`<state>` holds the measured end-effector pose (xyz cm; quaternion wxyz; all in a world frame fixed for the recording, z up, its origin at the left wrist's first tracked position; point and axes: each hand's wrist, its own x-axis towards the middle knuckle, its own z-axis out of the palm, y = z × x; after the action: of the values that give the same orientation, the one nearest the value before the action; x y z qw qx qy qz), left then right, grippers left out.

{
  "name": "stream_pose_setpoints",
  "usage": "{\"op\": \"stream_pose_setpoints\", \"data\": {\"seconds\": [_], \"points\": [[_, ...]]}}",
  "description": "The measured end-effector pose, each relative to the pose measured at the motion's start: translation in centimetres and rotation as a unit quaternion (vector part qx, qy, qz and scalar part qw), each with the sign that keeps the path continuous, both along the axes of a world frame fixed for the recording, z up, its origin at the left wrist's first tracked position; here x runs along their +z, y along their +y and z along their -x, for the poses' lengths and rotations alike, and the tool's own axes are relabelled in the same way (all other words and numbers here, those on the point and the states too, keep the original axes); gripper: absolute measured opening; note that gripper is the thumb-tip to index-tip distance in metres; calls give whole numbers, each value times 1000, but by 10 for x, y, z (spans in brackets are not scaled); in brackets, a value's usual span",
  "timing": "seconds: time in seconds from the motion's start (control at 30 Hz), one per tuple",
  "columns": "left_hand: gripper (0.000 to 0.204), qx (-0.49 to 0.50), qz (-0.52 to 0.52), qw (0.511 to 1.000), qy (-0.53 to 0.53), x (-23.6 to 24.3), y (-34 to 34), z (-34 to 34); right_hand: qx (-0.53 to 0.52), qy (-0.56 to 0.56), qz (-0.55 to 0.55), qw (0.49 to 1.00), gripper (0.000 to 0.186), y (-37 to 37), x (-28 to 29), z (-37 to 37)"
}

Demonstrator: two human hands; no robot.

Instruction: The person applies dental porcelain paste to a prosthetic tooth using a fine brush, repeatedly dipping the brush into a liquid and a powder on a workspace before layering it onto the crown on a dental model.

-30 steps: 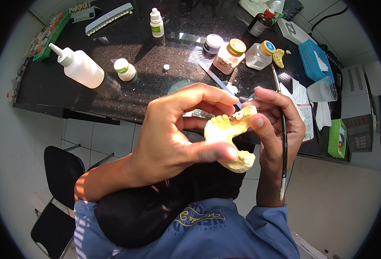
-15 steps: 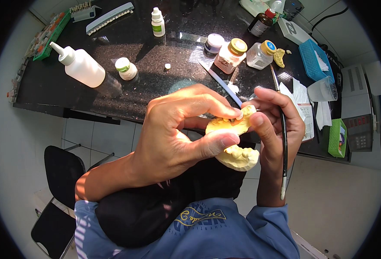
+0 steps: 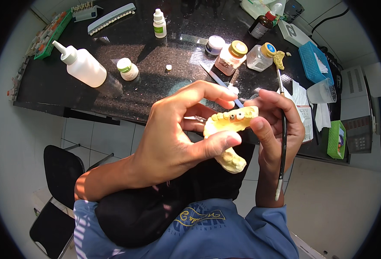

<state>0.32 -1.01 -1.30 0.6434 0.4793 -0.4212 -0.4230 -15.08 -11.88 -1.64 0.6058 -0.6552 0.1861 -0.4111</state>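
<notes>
1. Lifted: left hand's pointing finger, now off the white tooth; that hand grips the yellow teeth model.
2. Right hand pinches the model's end and holds a thin brush.
3. Probably a checking step; next touch calls for steadiness.
4. White bottle stands on the counter.

Black speckled table is spanning upper frame | squeeze bottle is standing upper left | gold-lidded jars are standing upper centre-right | blue basket is sitting upper right
</notes>
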Motion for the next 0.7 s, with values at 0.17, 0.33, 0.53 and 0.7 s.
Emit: {"op": "stream_pose_setpoints", "data": {"seconds": [0.17, 0.33, 0.53, 0.7], "points": [[34, -102, -102, 986, 85, 6, 2, -7, 20, -54, 44, 997, 43, -1, -13, 3], [35, -65, -83, 990, 93, 2, 2, -4, 44, -81, 125, 988, 45, 1, -21, 6], [41, -64, -3, 998, 26, -3, 3, -1, 51, -135, 258, 955, 39, -1, -27, 4], [39, -50, 25, 998, -11, -7, 4, -3, 43, -82, 332, 939, 39, -1, -22, 8]]}}
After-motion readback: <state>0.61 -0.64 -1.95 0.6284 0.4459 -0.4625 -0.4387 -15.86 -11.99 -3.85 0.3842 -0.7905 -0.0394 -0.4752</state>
